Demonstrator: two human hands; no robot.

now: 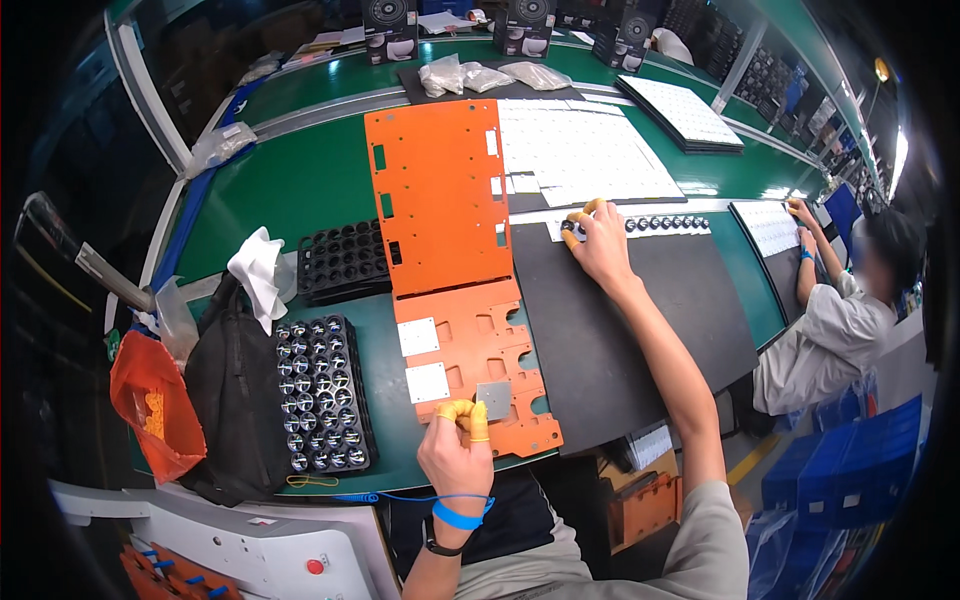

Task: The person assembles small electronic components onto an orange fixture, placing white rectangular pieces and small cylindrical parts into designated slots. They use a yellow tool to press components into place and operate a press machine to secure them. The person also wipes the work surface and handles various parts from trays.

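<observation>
My left hand [458, 452], with yellow finger cots and a blue wrist strap, pinches the edge of a small grey square plate [493, 400]. The plate is over the lower leaf of an orange hinged fixture [440, 200], whose upper leaf lies folded back. Two white square plates [427, 382] rest on that lower leaf. Out to the right, my right hand [604, 250], also in finger cots, closes its fingertips round a small black round part [568, 227]. That part is at the left end of a white strip with a row of similar black parts [668, 224].
A black tray of shiny round lenses [322, 395] stands left of the fixture, an emptier black tray [342, 262] behind it. White sheets [585, 150] of square pieces lie beyond a black board [630, 340]. An orange bag [155, 405] hangs far left. A co-worker [835, 320] sits at right.
</observation>
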